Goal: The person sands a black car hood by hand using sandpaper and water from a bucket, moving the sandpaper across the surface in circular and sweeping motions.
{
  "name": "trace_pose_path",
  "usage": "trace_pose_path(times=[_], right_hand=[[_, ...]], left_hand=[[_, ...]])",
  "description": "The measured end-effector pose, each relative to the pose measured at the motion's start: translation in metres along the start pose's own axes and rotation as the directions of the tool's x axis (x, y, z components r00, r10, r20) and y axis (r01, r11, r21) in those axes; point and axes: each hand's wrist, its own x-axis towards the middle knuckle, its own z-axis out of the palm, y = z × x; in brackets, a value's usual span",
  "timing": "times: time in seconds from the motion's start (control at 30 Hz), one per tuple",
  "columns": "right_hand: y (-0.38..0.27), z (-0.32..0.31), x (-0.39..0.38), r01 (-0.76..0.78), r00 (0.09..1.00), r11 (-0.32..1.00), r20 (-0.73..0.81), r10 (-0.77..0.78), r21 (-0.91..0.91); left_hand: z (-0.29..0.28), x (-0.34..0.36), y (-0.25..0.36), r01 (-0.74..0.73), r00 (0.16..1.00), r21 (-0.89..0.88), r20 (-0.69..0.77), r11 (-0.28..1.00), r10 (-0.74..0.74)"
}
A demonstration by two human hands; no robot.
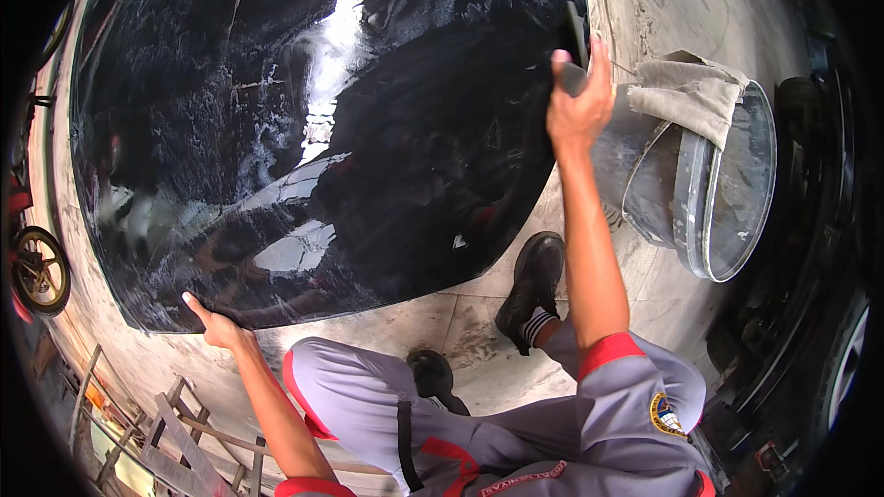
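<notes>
A large, glossy black curved panel (414,175) fills the space before me, streaked with whitish smears and bright reflections. My left hand (219,324) grips its near left edge, thumb on top and fingers hidden below. At the right edge of the panel, my right hand (580,101) is closed round a dark-handled squeegee-like tool (574,79). The tool's flat blade rises past the fingers along the edge; its exact kind is hard to make out. Right of that hand, a beige cloth (691,92) hangs over the rim of a grey bucket (695,193).
My feet in black shoes (537,281) are on the stained tile floor (488,313) below the panel. A metal frame (175,442) is at the lower left, near a gold-rimmed wheel (40,271). Dark vehicle parts line the right side.
</notes>
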Motion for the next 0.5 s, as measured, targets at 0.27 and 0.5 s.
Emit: trace_pose_path(times=[0.27,0.5], right_hand=[[0.016,-0.004,0.002,0.142,0.978,0.975,-0.179,-0.111,0.171],[0.013,-0.030,-0.001,-0.045,0.988,0.931,-0.119,0.095,0.363]], left_hand=[[-0.001,0.001,0.000,0.006,1.000,-0.040,0.017,0.999,-0.006],[-0.003,0.006,-0.001,0.009,1.000,-0.005,-0.002,1.000,-0.009]])
